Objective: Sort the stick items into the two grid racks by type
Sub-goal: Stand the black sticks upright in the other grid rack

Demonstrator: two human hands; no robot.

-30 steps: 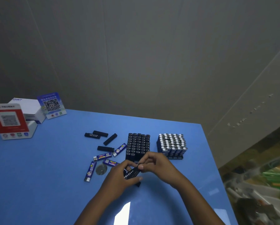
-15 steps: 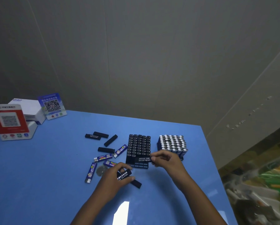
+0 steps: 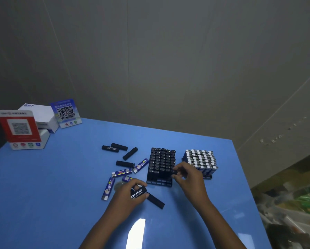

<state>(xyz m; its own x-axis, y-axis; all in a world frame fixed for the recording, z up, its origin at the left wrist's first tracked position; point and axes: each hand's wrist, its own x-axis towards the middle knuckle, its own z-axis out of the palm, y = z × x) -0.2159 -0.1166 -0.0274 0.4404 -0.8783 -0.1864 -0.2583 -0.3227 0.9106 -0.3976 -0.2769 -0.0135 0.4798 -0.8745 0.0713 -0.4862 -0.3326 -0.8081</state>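
A black stick (image 3: 174,172) sits pinched in the right hand's (image 3: 190,175) fingertips at the near right corner of the black-filled rack (image 3: 161,166). The left hand (image 3: 130,192) grips another printed black stick (image 3: 138,192) above the blue table (image 3: 42,186); the white-topped rack (image 3: 200,161) stands just beside.

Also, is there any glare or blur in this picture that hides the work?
Head view: a bright white glare patch lies on the blue table between the forearms, hiding nothing; the room is dim; the right edge is blurred and the walls bend from the wide lens.
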